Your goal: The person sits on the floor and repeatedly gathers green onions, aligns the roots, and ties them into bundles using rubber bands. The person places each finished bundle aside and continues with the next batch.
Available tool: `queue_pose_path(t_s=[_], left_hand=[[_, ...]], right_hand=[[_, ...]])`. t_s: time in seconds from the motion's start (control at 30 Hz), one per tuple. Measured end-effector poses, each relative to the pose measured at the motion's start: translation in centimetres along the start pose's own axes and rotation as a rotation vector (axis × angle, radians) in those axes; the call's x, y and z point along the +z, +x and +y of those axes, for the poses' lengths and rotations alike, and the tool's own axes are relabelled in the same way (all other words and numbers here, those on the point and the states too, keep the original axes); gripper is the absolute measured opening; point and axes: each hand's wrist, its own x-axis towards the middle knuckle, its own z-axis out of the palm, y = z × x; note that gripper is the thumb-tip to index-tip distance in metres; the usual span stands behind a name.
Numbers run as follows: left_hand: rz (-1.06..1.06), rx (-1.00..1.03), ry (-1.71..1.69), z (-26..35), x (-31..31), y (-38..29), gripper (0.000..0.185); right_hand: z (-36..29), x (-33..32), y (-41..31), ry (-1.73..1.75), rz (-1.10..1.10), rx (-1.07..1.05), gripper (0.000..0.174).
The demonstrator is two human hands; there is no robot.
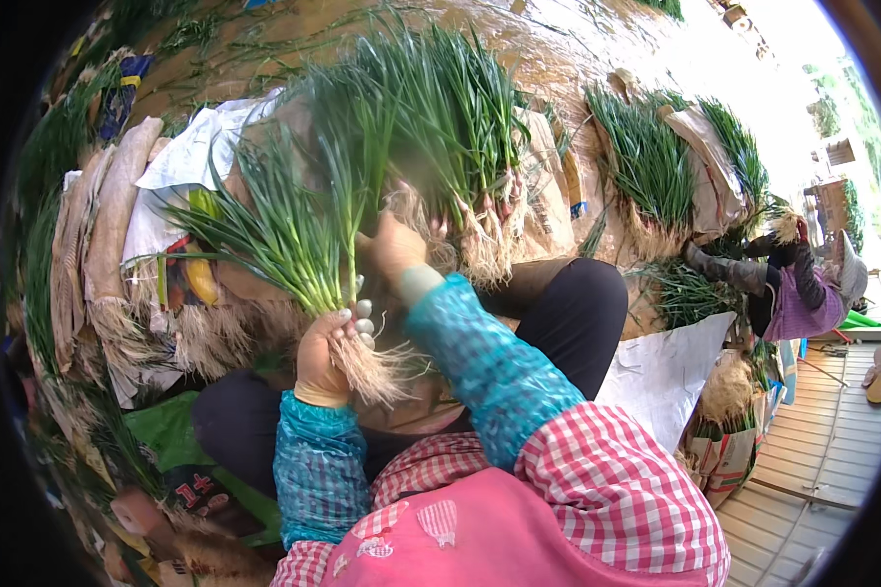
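My left hand (330,352) is closed around the lower stems of a bunch of long-leaved green allium plants (294,249), with their pale roots hanging out below it. Up and to the right, my right hand (400,253) reaches to the near side of a thick row of the same plants (426,117). Its fingers are partly hidden and blurred, so whether they grip a stem is unclear. Reddish bulb ends and fibrous roots (484,242) line the near side of that row. Both forearms wear teal sleeve covers.
Rolled sacking (117,213) with rooted bundles and a white sheet (202,147) lie left. More green plants (650,176) are at the right, before a co-worker (807,293) in a pale hat. A white sheet (661,374) and a packed sack (727,455) lie lower right.
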Motion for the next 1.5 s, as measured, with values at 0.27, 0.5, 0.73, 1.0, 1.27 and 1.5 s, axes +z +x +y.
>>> queue_pose_path(t_s=[0.27,0.5,0.73,1.0,1.27,1.5], left_hand=[[-0.647,0.262,-0.123,4.4,5.0,-5.3,0.063],[-0.104,0.359,0.127,2.1,2.9,-0.6,0.05],[0.019,0.235,0.02,0.7,-0.2,2.1,0.03],[0.004,0.207,0.087,0.1,-1.1,2.9,0.024],[0.186,0.212,0.145,-0.8,-0.3,2.0,0.014],[0.224,0.288,0.08,0.0,-1.6,1.1,0.007]], right_hand=[[3.8,3.8,-3.3,-0.522,-0.619,-0.346,0.025],[3.7,-3.8,-1.4,-0.313,-0.067,-0.277,0.029],[1.8,-5.5,3.6,0.106,0.137,-0.212,0.034],[3.4,-5.5,-8.0,0.386,-0.106,-0.445,0.018],[3.6,-7.8,-5.6,0.811,-0.517,-0.035,0.04],[1.9,-4.5,-5.0,1.226,-0.607,0.053,0.021]])
